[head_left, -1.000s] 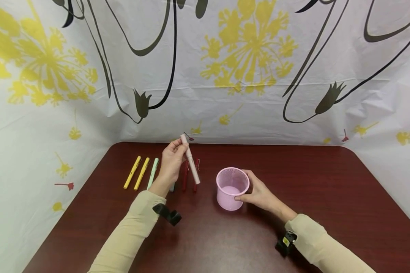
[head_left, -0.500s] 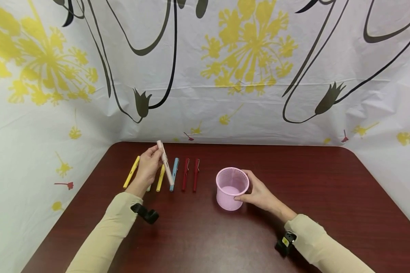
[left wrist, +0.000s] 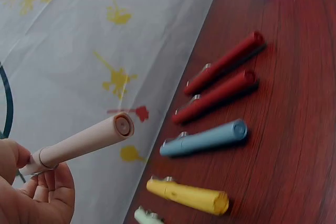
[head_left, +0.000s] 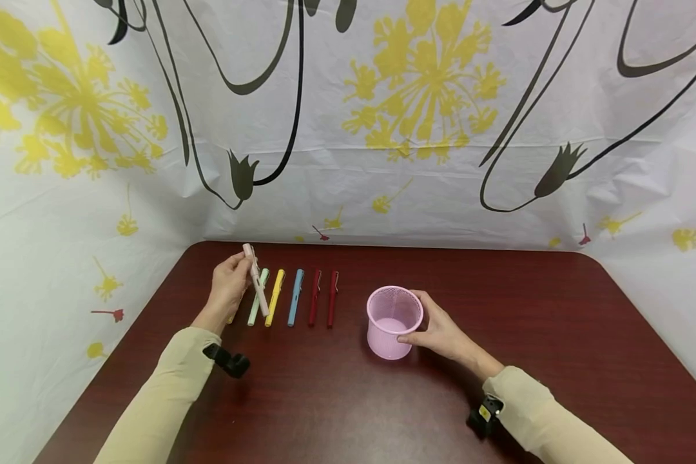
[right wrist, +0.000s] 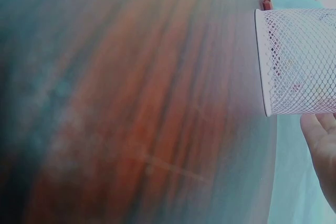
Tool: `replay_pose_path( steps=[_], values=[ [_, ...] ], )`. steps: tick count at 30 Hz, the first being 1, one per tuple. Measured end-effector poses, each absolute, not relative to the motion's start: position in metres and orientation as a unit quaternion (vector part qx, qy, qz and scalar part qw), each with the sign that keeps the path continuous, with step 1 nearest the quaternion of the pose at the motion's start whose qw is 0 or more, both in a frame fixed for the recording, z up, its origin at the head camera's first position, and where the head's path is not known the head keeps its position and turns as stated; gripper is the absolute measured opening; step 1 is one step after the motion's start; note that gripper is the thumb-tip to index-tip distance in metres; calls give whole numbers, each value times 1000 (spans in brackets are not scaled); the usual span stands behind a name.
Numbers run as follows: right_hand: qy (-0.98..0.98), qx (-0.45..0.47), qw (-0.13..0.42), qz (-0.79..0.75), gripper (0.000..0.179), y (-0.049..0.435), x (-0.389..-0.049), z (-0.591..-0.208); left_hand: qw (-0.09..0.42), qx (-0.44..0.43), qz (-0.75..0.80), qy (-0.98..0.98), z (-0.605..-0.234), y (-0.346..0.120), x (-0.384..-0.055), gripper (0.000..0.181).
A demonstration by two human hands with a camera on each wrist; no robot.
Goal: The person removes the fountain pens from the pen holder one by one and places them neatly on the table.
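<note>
My left hand [head_left: 227, 287] pinches a pale pink pen [head_left: 256, 282] near its upper end, tilted above the left part of a row of pens. Beneath it lie a mint green pen [head_left: 254, 316] and a yellow pen [head_left: 276, 296]. In the left wrist view, thumb and fingers close round the pen's clip end, its other end pointing outward. Another yellow pen [head_left: 231, 319] is mostly hidden behind this hand. With thumb and fingers on its side, my right hand [head_left: 441, 328] holds a pink mesh pen cup [head_left: 390, 345] upright on the table; no pens show inside.
A blue pen [head_left: 295, 298] and two red ones, the nearer to the cup being a red pen [head_left: 332, 299], continue the row rightward. The dark red-brown table [head_left: 528, 309] ends at the back against a patterned white cloth [head_left: 325, 167].
My left hand has moved left along the row with the pale pink pen, uncovering the blue, red, yellow and green pens. My right hand and the cup have stayed in place.
</note>
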State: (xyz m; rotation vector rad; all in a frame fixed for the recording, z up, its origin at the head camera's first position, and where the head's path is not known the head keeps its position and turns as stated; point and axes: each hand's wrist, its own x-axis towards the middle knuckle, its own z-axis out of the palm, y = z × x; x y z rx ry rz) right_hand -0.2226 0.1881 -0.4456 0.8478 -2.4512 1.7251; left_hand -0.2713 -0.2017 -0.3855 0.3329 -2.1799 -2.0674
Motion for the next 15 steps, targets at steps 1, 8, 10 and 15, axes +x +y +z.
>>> replay_pose_path(
  steps=[1,8,10,15],
  values=[
    [-788,272,15,553,74,188,-223,-446,60,112,-683,-720,-386,-205,-272,43],
    [-790,269,13,551,75,188,-223,-446,74,123,-688,-711,-387,-222,-275,41],
    [-788,270,12,553,75,188,-223,-446,76,126,-690,-709,-388,-226,-276,40],
    [-787,273,13,553,74,188,-223,-446,75,126,-669,-729,-387,-237,-275,40]
  ],
)
